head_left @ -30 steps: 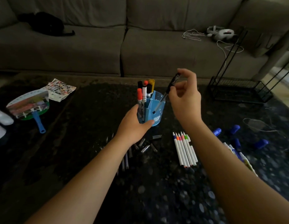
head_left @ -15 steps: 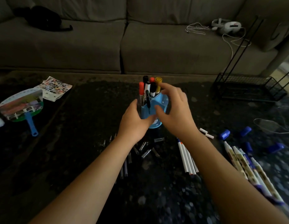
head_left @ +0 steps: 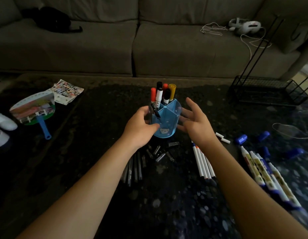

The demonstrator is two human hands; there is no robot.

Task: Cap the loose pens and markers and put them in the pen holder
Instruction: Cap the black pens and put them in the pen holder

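left hand (head_left: 141, 128): clamped round the pen holder (head_left: 168, 121)
right hand (head_left: 196, 123): spread wide, held beside the holder
markers (head_left: 159, 96): print blurred, unreadable

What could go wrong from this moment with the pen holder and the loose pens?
The markers crowd one side of the pen holder; if the left hand releases it, it may tip. The right forearm passes over the white pens and might scatter them as the right hand moves.
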